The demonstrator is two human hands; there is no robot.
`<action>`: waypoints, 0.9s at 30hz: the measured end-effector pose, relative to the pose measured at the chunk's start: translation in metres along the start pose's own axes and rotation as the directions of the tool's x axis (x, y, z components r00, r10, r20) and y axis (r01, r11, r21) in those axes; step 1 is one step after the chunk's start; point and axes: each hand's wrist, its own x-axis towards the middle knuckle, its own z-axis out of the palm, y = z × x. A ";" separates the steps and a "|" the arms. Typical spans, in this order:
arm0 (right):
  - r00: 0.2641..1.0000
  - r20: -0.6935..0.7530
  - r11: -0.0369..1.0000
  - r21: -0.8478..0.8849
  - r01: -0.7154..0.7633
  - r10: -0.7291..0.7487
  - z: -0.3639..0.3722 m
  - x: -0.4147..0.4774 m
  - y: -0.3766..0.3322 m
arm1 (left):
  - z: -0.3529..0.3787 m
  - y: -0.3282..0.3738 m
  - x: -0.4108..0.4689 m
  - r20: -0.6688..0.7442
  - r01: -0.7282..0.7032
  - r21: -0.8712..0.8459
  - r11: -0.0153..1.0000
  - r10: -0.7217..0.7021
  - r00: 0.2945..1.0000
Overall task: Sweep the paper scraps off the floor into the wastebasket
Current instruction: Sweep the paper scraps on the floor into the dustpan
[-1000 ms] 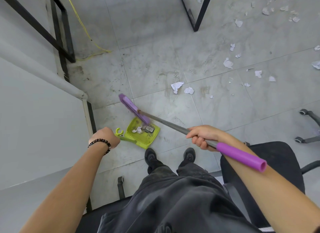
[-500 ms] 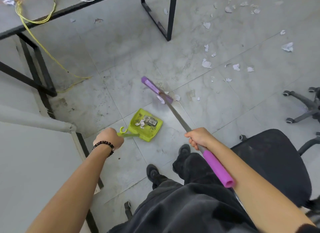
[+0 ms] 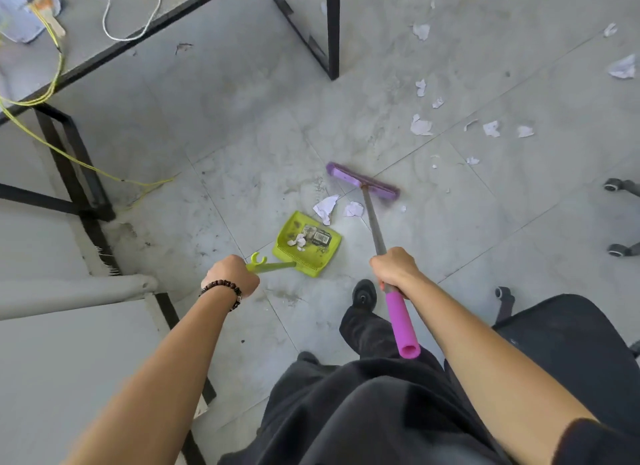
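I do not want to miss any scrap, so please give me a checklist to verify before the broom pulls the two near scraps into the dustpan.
1. Left hand grips the dustpan handle: ok.
2. Right hand grips the broom shaft: ok.
3. Broom head stands behind the two paper scraps, with the green dustpan on their other side: ok.
4. Dustpan lip flat on the floor: cannot tell.
5. Wastebasket within reach: cannot tell, it is not in view.
6. No other scraps left: not ok, more scraps lie farther right.
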 end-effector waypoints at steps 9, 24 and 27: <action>0.980 0.186 0.989 -0.143 -0.040 0.066 -0.010 -0.006 -0.018 | -0.041 0.029 0.033 0.030 -0.025 0.059 0.998 0.023 0.999; 0.990 0.112 0.913 0.390 -0.121 0.083 0.030 -0.087 -0.012 | -0.077 -0.027 0.068 0.085 -0.278 0.036 0.960 0.274 0.958; 0.997 -0.041 0.917 0.397 -0.039 0.060 0.047 -0.073 -0.019 | -0.070 -0.042 0.067 0.077 -0.298 0.084 0.951 0.292 0.953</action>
